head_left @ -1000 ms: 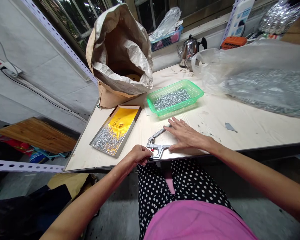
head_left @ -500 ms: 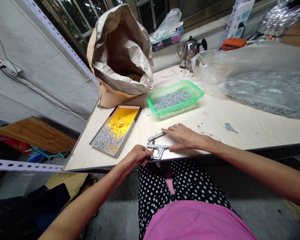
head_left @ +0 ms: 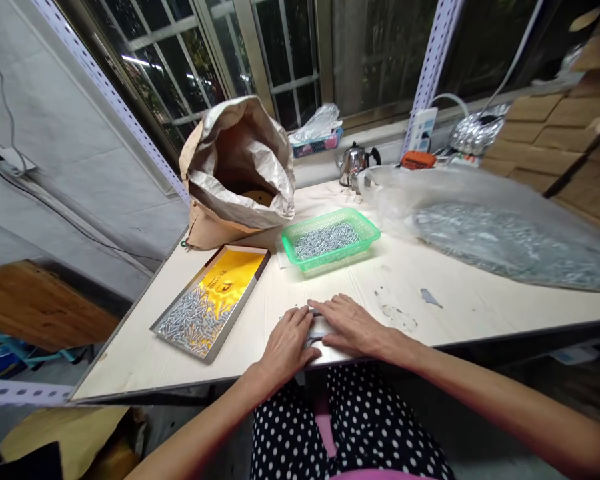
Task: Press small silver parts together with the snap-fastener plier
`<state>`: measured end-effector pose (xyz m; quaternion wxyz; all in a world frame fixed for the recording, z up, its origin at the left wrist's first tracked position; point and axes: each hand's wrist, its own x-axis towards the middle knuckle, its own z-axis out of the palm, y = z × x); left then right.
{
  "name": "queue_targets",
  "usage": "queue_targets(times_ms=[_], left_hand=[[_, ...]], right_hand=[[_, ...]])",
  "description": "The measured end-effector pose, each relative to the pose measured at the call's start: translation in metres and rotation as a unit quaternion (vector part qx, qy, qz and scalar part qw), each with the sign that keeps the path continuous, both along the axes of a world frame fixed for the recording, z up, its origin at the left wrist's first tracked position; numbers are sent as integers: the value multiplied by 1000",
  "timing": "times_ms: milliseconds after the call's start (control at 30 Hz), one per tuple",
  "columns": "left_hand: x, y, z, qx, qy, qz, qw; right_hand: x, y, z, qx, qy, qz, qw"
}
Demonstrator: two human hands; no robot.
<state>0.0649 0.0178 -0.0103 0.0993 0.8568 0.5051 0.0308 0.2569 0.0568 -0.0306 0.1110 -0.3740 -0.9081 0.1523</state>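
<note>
At the table's front edge lie grey metal hand pliers [head_left: 319, 328], mostly covered by my two hands. My left hand [head_left: 287, 341] is over the head end, its fingers bent across it and the thumb pointing right along the near side. My right hand [head_left: 355, 325] is round the handles, forefinger on the far one and thumb by the near one. To the left, a shallow box [head_left: 247, 288] with a yellow bottom holds many small silvery metal pieces [head_left: 190, 321]. Behind my hands a green plastic basket [head_left: 306, 265] holds more such pieces.
A large open paper sack [head_left: 220, 223] stands at the back left. On the right lies a clear plastic bag [head_left: 500, 247] full of small pieces. A kettle [head_left: 354, 164] stands near the window, and a grey scrap [head_left: 430, 297] lies on the table [head_left: 380, 347].
My left hand has gone from pinching at the pliers' head end to covering that end with its fingers. The hands are closer together. The view has tilted up, showing more window and stacked cartons.
</note>
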Motion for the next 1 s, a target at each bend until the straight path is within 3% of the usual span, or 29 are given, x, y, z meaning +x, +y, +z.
queue_targets(times_ms=[133, 333, 500, 633, 800, 900, 1000], left_hand=[[6, 27, -1, -29, 15, -60, 998], [7, 41, 7, -43, 48, -69, 996], [6, 40, 1, -32, 24, -17, 999], [3, 35, -7, -26, -1, 19, 999], [4, 32, -2, -29, 12, 19, 999], [6, 29, 4, -21, 25, 29, 999], [8, 16, 2, 6, 14, 49, 999]], right_hand=[[7, -4, 5, -10, 10, -15, 1000], [13, -9, 24, -31, -49, -69, 996], [2, -1, 30, -25, -106, -34, 993], [-8, 5, 23, -16, -128, -18, 992], [-10, 4, 14, -4, -126, -17, 992], [-4, 6, 17, 4, -107, -28, 994], [5, 14, 20, 5, -70, 8, 997]])
